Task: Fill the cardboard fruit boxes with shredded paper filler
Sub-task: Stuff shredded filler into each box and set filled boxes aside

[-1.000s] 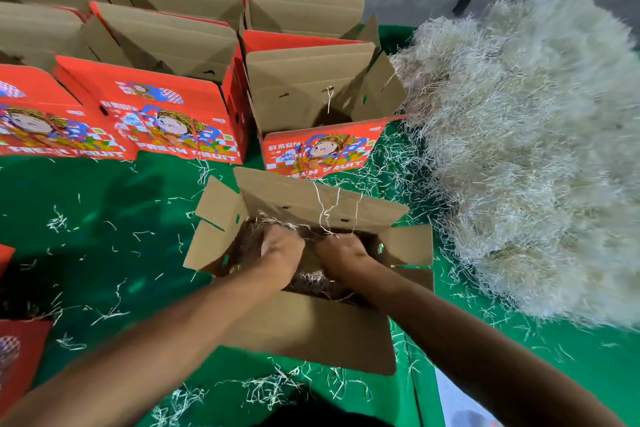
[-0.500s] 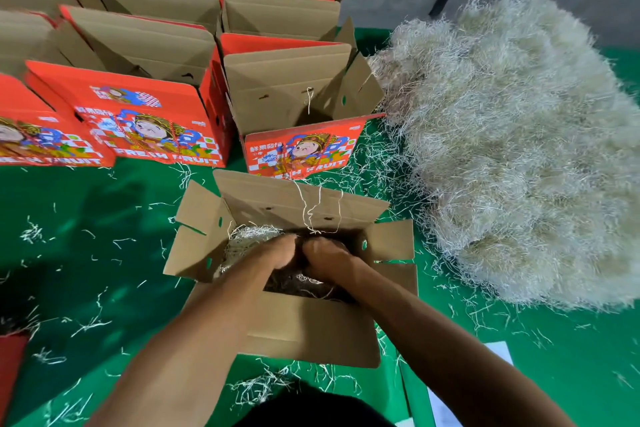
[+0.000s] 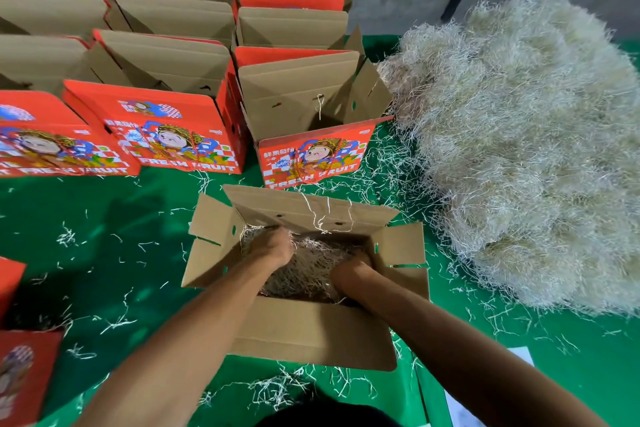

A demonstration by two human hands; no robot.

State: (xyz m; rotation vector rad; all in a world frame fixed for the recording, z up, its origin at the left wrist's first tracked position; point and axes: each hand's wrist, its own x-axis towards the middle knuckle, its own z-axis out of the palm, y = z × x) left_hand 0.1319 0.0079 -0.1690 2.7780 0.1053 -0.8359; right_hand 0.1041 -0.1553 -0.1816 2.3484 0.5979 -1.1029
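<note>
A large heap of shredded paper filler (image 3: 526, 149) is banked on the green surface (image 3: 104, 253) at the right, within reach of the work. Rows of open fruit boxes (image 3: 180, 107) are ranged behind, apparently awaiting filling. The open box (image 3: 311, 336) nearest the person is set with flaps spread, giving access. Filler already lies inside. The left hand (image 3: 272, 248) and right hand (image 3: 349, 270) are sunk into it, apart; finger closure cannot be told.
</note>
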